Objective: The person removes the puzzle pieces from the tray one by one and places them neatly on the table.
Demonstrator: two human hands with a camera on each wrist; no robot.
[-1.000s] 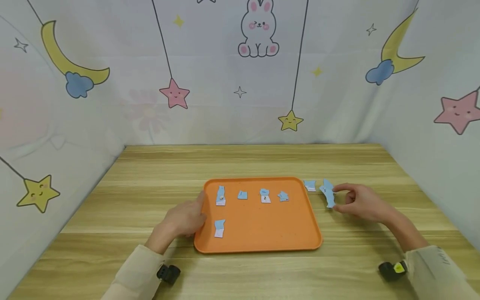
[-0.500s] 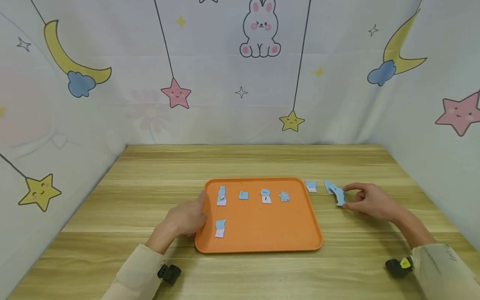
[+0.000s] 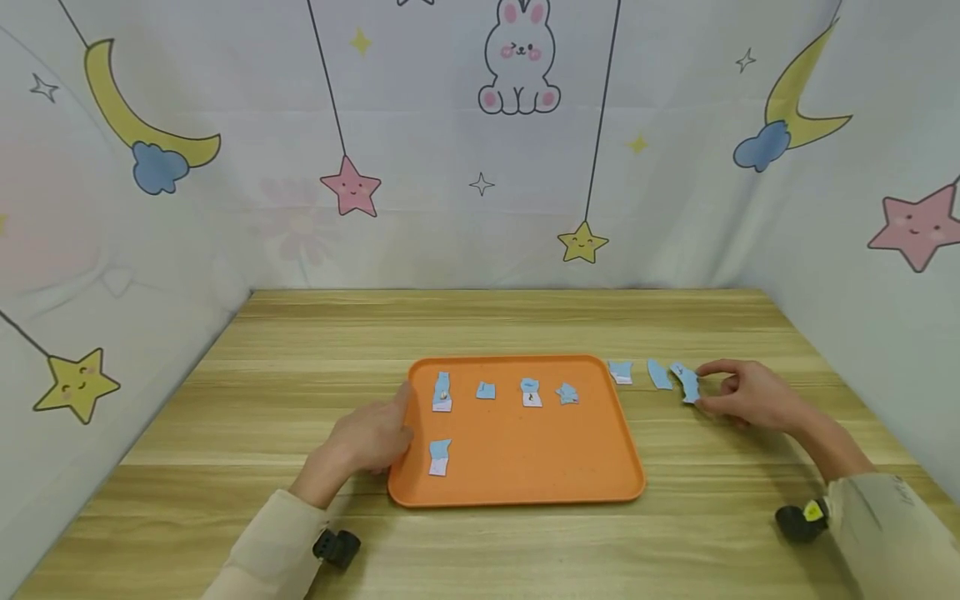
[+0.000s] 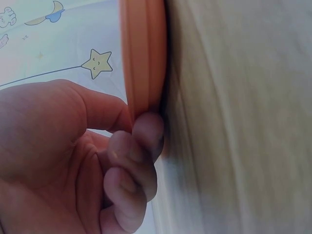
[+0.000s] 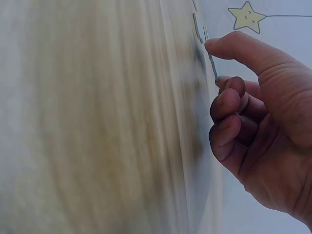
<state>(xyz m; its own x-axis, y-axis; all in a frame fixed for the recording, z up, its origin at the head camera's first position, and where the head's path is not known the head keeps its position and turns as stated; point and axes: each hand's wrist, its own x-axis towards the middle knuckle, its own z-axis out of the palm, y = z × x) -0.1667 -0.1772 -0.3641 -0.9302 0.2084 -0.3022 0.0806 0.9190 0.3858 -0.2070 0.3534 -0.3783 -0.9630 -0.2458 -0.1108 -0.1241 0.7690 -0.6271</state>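
Observation:
An orange tray (image 3: 525,458) lies on the wooden table, and several torn blue-and-white paper pieces are spread on it, among them one (image 3: 439,457) near its front left. My left hand (image 3: 372,435) holds the tray's left rim. In the left wrist view, its thumb and finger pinch the orange rim (image 4: 146,63). Right of the tray, my right hand (image 3: 757,398) pinches a curved blue paper piece (image 3: 686,383) by its right side. Edge-on, that piece (image 5: 212,61) shows as a thin strip in the right wrist view, apart from the table there.
Two more paper pieces lie on the table right of the tray: a narrow blue one (image 3: 659,375) beside the held piece, and a blue-and-white one (image 3: 620,372) close to the tray's back right corner. A printed curtain (image 3: 420,250) encloses the table's back and sides.
My right hand has moved right with its paper piece. A narrow blue piece, which overlapped it before, now lies separate on the table. My left hand has stayed on the tray rim.

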